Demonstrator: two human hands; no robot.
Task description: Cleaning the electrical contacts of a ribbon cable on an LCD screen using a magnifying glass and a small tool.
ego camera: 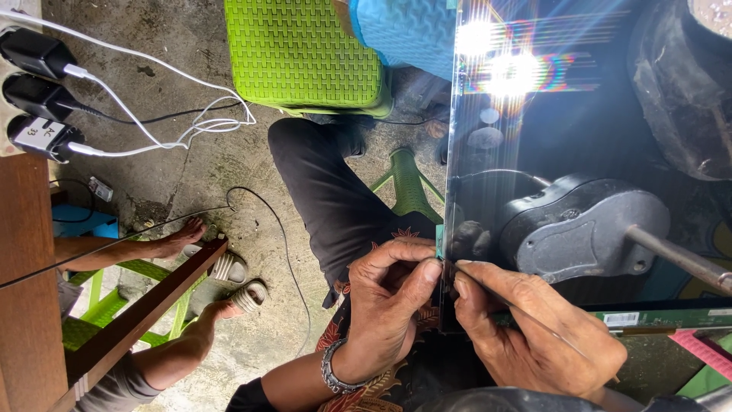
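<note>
From where I watch, the biggest thing is the dark glossy panel (579, 122), lying flat across the right half of the view and mirroring bright glare and a grey motor-like shape. Its left edge runs straight down toward the hands. Beyond it sits a lime-green woven plastic stool (305, 49) on the concrete floor (221, 175). At far left a brown wooden table (27, 275) carries black chargers (34, 95) with white cables trailing off. Another person's bare feet (191, 236) rest by the sandals below it. A green circuit strip (656, 314) lies along the panel's near edge. My left hand (389, 305), with a metal bracelet, pinches the panel's edge between thumb and forefinger. My right hand (534, 328) is curled closed, fingertips pressed on the same edge, touching the left.
</note>
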